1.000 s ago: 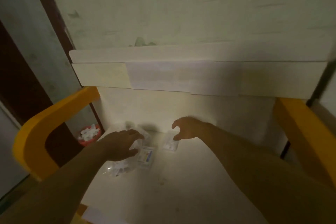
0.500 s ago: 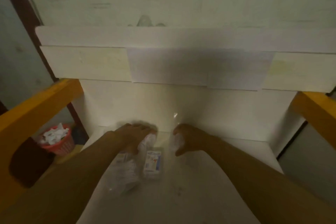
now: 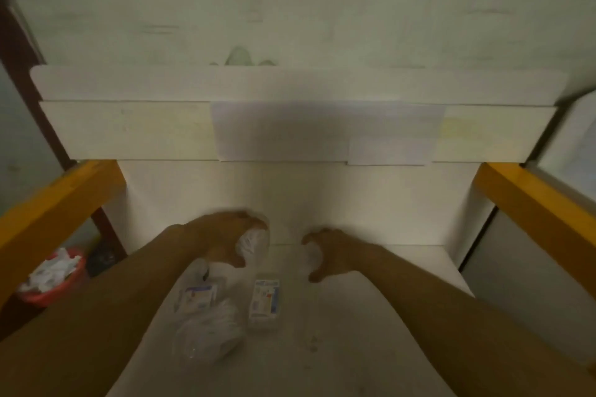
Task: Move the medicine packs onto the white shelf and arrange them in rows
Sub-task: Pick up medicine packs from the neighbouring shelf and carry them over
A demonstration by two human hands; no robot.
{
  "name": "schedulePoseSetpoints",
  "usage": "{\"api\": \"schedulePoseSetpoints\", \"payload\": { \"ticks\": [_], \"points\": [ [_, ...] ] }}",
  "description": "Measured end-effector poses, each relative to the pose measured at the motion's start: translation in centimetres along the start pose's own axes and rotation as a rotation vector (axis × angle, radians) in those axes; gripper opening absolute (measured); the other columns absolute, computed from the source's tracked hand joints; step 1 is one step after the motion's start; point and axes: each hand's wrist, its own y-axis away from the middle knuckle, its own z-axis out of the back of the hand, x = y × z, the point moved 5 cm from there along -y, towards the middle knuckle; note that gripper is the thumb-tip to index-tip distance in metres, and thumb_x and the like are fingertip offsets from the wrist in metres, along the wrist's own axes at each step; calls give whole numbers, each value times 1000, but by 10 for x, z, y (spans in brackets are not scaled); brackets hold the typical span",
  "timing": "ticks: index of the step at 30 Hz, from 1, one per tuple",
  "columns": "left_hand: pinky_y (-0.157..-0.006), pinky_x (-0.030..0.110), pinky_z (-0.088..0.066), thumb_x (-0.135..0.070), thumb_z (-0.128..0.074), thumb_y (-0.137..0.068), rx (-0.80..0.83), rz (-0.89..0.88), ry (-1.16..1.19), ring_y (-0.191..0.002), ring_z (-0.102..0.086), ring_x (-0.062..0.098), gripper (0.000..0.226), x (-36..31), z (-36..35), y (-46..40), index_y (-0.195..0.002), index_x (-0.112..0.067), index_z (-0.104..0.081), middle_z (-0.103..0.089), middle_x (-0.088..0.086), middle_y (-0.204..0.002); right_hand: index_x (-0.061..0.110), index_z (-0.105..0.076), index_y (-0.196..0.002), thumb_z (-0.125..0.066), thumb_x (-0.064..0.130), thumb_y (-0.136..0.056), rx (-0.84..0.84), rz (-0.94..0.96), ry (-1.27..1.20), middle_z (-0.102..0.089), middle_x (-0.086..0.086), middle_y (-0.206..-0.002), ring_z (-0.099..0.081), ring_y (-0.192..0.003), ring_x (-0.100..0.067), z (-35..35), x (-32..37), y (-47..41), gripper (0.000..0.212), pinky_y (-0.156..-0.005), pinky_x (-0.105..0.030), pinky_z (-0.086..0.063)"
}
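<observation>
Two medicine packs with printed labels lie flat on the white shelf (image 3: pixel 371 325), both nearer the camera than the hands. One labelled pack (image 3: pixel 264 300) lies lengthwise about midway between the two forearms, a clear blister-type pack with a white card printed in blue and a little red. The other labelled pack (image 3: pixel 197 296) lies just to its left, close against the left forearm, turned slightly askew and showing a similar white, blue and red label. Nearer the camera than that second pack, and touching it, sits one crumpled clear plastic bag (image 3: pixel 206 332); whether it holds further packs cannot be told. The left hand (image 3: pixel 225 242) is farther back on the shelf than the labelled packs, fingers curled around a crinkled clear plastic wrapper (image 3: pixel 253 240), grasping it. The right hand (image 3: pixel 329 251), level with the left and well apart from it, is curled like a claw just over the shelf; something pale and blurred sits under its fingers, and whether it grips anything cannot be told. To the left of the shelf, lower down, stands one red bin (image 3: pixel 53 280) filled with crumpled white paper.
</observation>
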Motion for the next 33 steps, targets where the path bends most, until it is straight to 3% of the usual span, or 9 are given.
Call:
{"api": "schedulePoseSetpoints", "payload": {
  "ticks": [6, 11, 16, 22, 26, 28, 30, 32, 33],
  "points": [
    [-108, 28, -33, -48, -73, -75, 14, -43, -57, -132, -39, 13, 87, -34, 44, -6, -146, -37, -24, -36, -11, -147, 35, -29, -148, -75, 50, -73, -103, -49, 15, -33, -3, -152, -36, -137, -24, 63, -7, 49, 89, -112, -42, -36],
    [-99, 28, -37, -54, -73, -74, 18, -169, -76, -125, -46, 17, 82, -97, 80, -23, -141, -34, -30, -45, -6, -141, 34, -33, -146, -75, 47, -73, -134, -165, 179, -40, -2, -148, -40, -135, -25, 119, -31, 115, 85, -109, -45, -38],
    [-105, 36, -40, -58, -74, -67, -103, -338, -48, -123, -47, 16, 81, -166, 126, -43, -135, -39, -36, -47, -10, -138, 32, -36, -143, -74, 45, -75, -235, -319, 185, -49, -3, -134, -50, -122, -25, 181, -65, 194, 79, -100, -41, -46],
    [-100, 38, -45, -54, -77, -60, -192, -474, -34, -112, -53, 11, 79, -242, 172, -48, -130, -40, -42, -54, -13, -127, 26, -39, -142, -75, 45, -77, -284, -363, 196, -53, -1, -135, -51, -121, -22, 193, -91, 257, 76, -97, -35, -45],
    [-100, 33, -45, -40, -80, -65, -237, -561, -19, -111, -54, 11, 76, -301, 191, -41, -132, -30, -47, -56, -8, -127, 26, -44, -139, -76, 44, -75, -323, -385, 200, -55, 0, -133, -53, -118, -21, 197, -118, 301, 74, -97, -34, -46],
    [-103, 34, -43, -45, -77, -59, -260, -617, 29, -115, -55, 15, 82, -334, 200, -36, -133, -20, -50, -57, -1, -129, 25, -48, -136, -75, 42, -76, -348, -420, 168, -57, 1, -130, -54, -118, -21, 203, -137, 330, 68, -96, -34, -47],
    [-103, 21, -37, -38, -79, -64, -248, -647, 87, -119, -50, 15, 83, -366, 204, -39, -135, -9, -48, -54, 8, -134, 20, -54, -131, -75, 36, -78, -355, -443, 138, -58, 4, -120, -56, -117, -22, 206, -156, 360, 60, -95, -34, -47],
    [-97, 10, -33, -30, -81, -70, -237, -672, 95, -118, -46, 10, 79, -401, 207, -43, -138, -12, -45, -51, 5, -137, 18, -51, -134, -75, 33, -78, -365, -457, 125, -56, 3, -126, -53, -121, -23, 202, -177, 392, 63, -98, -34, -44],
    [-99, 14, -35, -36, -79, -68, -259, -681, 67, -119, -47, 8, 81, -420, 208, -44, -139, -20, -43, -50, -2, -138, 20, -47, -138, -75, 35, -77, -382, -473, 124, -53, 2, -134, -49, -124, -22, 200, -189, 410, 69, -100, -35, -42]
  ]
}}
